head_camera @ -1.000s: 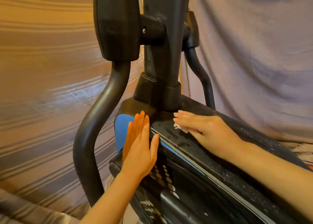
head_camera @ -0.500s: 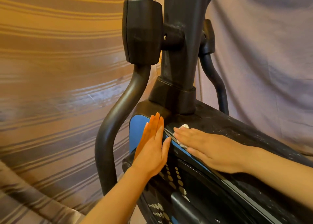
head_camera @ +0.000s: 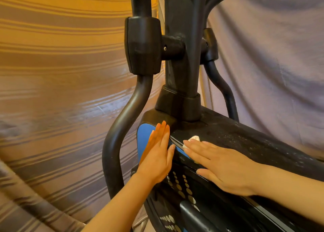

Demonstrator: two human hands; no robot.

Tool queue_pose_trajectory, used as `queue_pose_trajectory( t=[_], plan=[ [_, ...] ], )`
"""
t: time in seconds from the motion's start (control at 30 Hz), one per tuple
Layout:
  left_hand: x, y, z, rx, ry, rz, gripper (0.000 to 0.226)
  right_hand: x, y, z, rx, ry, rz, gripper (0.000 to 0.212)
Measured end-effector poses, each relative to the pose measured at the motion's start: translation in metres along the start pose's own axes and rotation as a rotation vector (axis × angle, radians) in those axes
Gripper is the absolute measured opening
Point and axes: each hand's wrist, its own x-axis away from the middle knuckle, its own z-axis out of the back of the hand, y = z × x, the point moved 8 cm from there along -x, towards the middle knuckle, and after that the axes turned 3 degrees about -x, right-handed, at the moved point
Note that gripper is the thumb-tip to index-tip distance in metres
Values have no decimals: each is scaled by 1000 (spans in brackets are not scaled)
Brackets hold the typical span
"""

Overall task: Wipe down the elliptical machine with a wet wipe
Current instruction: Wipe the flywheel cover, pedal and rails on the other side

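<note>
Striped fabric (head_camera: 61,91) hangs across the left and back of the scene, and a plain greyish sheet (head_camera: 271,56) covers the right. In front of them stands the elliptical machine (head_camera: 228,137), its dark central post rising from a collar on the curved black housing, with a swing arm (head_camera: 122,119) bending down on the left and another arm behind on the right.

The left hand (head_camera: 157,156) lies flat with straight fingers against the blue side panel (head_camera: 143,135) of the housing, holding nothing; it looks like a brace. The right hand (head_camera: 219,167) is also flat and released, fingers straight, pressing the wet wipe (head_camera: 194,138) onto the top edge of the housing. Only a small white wad shows past the fingertips, just below the collar.

The wiping step seems to be under way near the front of the housing. Pale specks cover the top surface toward the right, so much probably remains. The next move likely calls for dragging the wipe back along the top under steady pressure, or working round the collar.

The trim line between the hands marks where top meets side; the wipe could bunch there. Room is tight by the post and left arm, open along the housing to the right.
</note>
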Motion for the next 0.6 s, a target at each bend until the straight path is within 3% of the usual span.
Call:
queue_pose_trajectory(
  t=[0.2,0.4,0.5,0.6],
  plan=[
    [-1,3,2,-49,58,1,61,-42,18,18,-36,45,-135,74],
    [-4,3,4,-99,111,17,60,-49,20,19,-122,90,-229,65],
    [-4,7,9,-120,206,30,73,-25,8,17,-164,102,-226,56],
    [-8,14,11,-82,281,11,64,-6,7,12,-245,123,-254,51]
  ],
)
